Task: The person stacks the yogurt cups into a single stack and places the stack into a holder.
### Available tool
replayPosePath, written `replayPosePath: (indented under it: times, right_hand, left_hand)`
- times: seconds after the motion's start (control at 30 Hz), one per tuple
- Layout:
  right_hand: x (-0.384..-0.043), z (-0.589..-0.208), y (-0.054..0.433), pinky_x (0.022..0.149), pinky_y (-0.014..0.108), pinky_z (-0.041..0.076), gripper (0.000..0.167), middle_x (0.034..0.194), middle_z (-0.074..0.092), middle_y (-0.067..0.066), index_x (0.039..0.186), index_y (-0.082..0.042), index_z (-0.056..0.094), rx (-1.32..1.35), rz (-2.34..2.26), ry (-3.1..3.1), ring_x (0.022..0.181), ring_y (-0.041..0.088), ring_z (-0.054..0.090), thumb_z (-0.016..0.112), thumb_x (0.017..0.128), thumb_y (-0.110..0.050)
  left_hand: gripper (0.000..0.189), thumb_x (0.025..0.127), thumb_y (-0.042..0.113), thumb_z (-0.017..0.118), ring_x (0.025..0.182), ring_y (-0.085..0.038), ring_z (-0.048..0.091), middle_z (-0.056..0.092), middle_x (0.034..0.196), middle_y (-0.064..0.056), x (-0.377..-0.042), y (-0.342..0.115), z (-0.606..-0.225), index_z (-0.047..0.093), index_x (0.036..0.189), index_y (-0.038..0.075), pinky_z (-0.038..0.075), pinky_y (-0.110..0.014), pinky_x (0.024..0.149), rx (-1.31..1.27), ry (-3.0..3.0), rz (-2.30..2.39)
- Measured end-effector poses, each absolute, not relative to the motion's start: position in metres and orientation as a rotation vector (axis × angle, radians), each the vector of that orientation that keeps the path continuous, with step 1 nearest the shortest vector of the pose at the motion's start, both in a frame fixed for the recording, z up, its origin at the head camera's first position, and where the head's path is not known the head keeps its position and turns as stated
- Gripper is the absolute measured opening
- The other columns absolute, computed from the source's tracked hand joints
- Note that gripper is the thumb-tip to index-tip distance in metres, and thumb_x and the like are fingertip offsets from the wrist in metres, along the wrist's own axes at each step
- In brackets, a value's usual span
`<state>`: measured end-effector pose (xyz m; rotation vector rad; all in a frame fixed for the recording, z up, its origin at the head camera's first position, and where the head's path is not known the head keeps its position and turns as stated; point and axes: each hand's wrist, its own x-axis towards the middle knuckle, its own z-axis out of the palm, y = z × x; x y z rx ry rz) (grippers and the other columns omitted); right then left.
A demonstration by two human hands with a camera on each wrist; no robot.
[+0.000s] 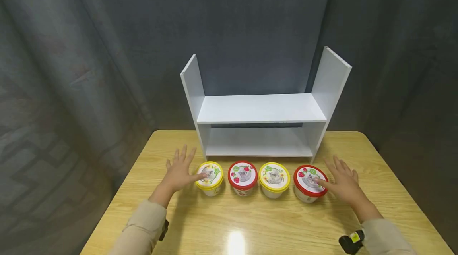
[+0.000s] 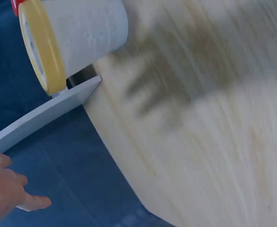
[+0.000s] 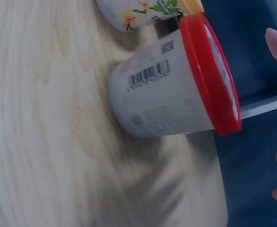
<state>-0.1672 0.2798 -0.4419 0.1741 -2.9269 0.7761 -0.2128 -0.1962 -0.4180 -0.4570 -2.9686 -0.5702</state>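
Observation:
Several lidded white tubs stand upright in a row on the table, red and yellow lids alternating. My left hand hovers beside the leftmost yellow-lidded tub, fingers spread, its thumb over the lid's edge. In the left wrist view that hand is apart from the tub. At the other end, my right hand has its fingers extended beside the rightmost red-lidded tub. The right wrist view shows this tub's barcode side. Between them stand another red-lidded tub and another yellow-lidded tub.
Behind the row is a white two-level shelf with tall side panels. The light wood table has rounded far corners. Dark grey curtains hang behind it and along both sides.

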Motion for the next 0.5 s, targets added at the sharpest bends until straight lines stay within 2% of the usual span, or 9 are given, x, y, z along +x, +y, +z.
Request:
replayPosePath:
  times: [0.27,0.5]
  right_hand:
    - [-0.167,-0.459,0.271,0.086,0.067,0.006,0.087,0.132,0.013,0.035,0.133,0.005,0.021,0.177,0.828,-2.912,0.115,0.053,0.013,0.061,0.074,-0.045]
    - [-0.162,-0.468,0.266,0.087,0.065,0.01,0.09,0.132,0.013,0.036,0.134,0.005,0.016,0.135,0.957,-2.905,0.115,0.054,0.013,0.063,0.073,-0.042]
  left_hand:
    - [0.099,0.063,0.064,0.058,0.125,-0.04,-0.004,0.003,0.142,-0.016,-0.209,-0.191,-0.432,0.015,0.139,0.018,0.0,-0.069,0.087,-0.478,-2.959,-0.678]
    - [0.101,0.062,0.063,0.061,0.126,-0.037,-0.005,0.002,0.143,-0.014,-0.207,-0.186,-0.441,0.016,0.139,0.015,0.003,-0.067,0.089,-0.465,-3.025,-0.717]
